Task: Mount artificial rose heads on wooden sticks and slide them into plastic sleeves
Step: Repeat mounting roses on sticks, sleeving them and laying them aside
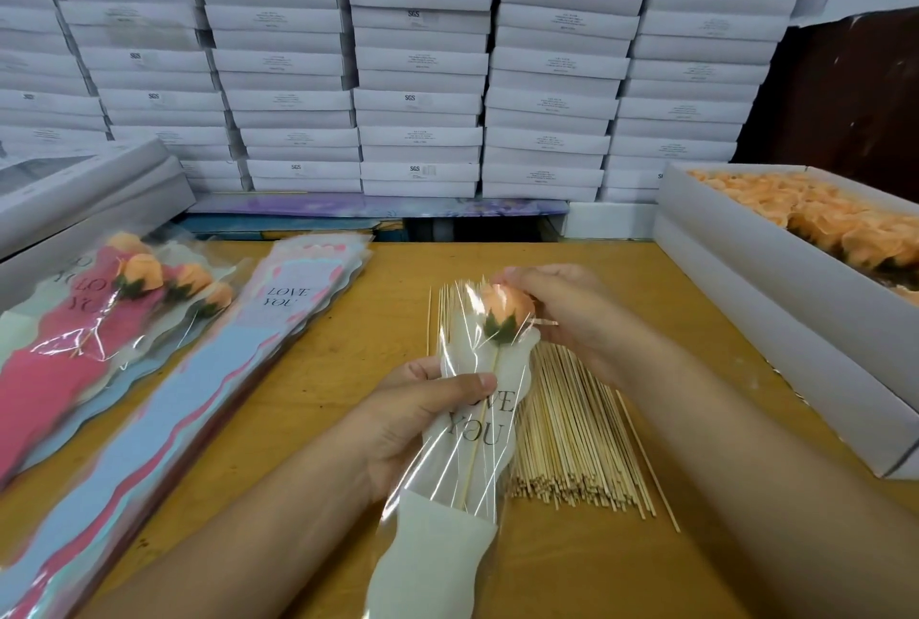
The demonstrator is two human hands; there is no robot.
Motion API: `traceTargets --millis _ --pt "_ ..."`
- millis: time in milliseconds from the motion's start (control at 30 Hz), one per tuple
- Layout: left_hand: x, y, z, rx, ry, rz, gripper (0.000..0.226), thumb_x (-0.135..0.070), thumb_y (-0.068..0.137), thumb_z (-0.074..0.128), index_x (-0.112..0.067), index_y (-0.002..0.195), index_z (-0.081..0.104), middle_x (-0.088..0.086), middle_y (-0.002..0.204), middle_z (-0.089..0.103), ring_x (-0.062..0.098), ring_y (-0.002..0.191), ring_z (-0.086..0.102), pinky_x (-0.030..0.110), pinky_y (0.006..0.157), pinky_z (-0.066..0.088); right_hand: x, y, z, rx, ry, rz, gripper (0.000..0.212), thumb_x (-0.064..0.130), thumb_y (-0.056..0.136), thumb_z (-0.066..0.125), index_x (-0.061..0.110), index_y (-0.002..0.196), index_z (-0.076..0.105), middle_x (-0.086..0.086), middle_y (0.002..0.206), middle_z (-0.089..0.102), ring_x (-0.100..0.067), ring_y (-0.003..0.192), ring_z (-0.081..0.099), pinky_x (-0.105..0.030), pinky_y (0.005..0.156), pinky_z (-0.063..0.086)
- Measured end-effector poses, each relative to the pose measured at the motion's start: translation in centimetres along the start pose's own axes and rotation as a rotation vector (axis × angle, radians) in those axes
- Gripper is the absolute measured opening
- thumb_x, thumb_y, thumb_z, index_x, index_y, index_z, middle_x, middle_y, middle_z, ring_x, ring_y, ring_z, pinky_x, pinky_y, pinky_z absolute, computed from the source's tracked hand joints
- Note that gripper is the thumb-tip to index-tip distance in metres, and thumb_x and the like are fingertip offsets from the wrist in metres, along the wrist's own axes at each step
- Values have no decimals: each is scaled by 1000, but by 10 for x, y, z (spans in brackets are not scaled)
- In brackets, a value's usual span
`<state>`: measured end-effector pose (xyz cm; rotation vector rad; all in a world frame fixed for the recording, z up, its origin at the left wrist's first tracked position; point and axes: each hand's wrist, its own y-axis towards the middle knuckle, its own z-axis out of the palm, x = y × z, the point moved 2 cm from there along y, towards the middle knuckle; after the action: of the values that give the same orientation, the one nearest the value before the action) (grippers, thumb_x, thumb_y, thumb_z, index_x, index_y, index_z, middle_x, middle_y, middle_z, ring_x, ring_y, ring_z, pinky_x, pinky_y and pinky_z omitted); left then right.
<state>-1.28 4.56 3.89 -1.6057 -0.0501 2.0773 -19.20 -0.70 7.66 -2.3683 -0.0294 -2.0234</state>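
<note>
Head view: left hand [422, 412] grips sleeve [462, 469]; right hand [557, 315] pinches rose [507, 312] (sleeve mouth); bare table [621, 564] near edge.

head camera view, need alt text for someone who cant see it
Two hands hold a peach rose on a stick inside a clear "LOVE YOU" sleeve: left hand grips the sleeve, right hand is at the bloom. Loose sticks lie beneath, finished roses left, a box of rose heads right.
</note>
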Motion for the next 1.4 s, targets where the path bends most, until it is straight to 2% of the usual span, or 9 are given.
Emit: traceTargets --millis 133,200,333,533,700,900,1033,1300,1400 --pt "-1 0 -1 9 -4 -5 67 -8 72 86 14 127 55 36 117 65 34 84 66 52 90 54 0 -5 5 29 -56 25 44 49 101 48 18 95 79 5 87 78 -10 79 70 -28 77 50" --pt "0 2 -2 4 2 8 63 -7 71 86 12 124 59 32 108 70 32 80 69 50 87 56 1 -6 5 50 -67 38 53 54 101 43 16 92 80 1 91 78 -15 87 70 -31 80 49" --pt "0 3 -2 5 -8 0 57 -9 71 82 6 123 64 26 107 71 33 82 68 55 97 50 4 -6 3 81 -93 44 43 51 98 51 19 95 79 5 93 77 -13 88 68 -31 81 49" --pt "-1 5 -4 26 -65 -14 15 -10 69 78 -8 84 79 21 91 74 28 67 71 39 64 63 8 -3 -5 -1 -76 4 22 39 92 66 21 103 72 6 91 77 -13 92 70 -33 87 54" --pt "1 8 -6 49 -63 -11 31 -7 77 74 0 107 71 24 98 72 30 72 71 41 71 61 6 -5 -4 41 -136 12 26 40 92 65 21 108 70 4 95 77 -13 95 69 -37 92 52" --pt "4 11 -6 63 -89 16 12 -4 72 76 -14 71 82 18 83 75 27 66 73 39 63 62 5 -8 -3 66 -166 20 27 45 91 63 26 109 70 9 92 77 -11 100 67 -40 101 46" --pt "4 12 -8 54 -92 0 27 -8 74 79 -3 101 77 23 93 74 31 72 73 41 67 62 6 -7 -5 66 -196 14 30 49 91 63 28 113 68 10 96 75 -7 103 65 -41 103 46" --pt "4 14 -9 45 -83 9 22 -17 71 82 -10 92 80 21 94 74 30 74 72 41 72 61 2 -7 -3 139 -277 6 42 57 89 62 31 122 65 19 94 75 -11 117 59 -52 112 35" --pt "5 15 -9 51 -94 2 16 -17 70 80 -12 85 82 20 92 74 28 71 72 41 73 60 1 -7 -3 168 -306 -14 25 43 90 67 36 114 68 17 100 74 0 107 60 -40 105 39"
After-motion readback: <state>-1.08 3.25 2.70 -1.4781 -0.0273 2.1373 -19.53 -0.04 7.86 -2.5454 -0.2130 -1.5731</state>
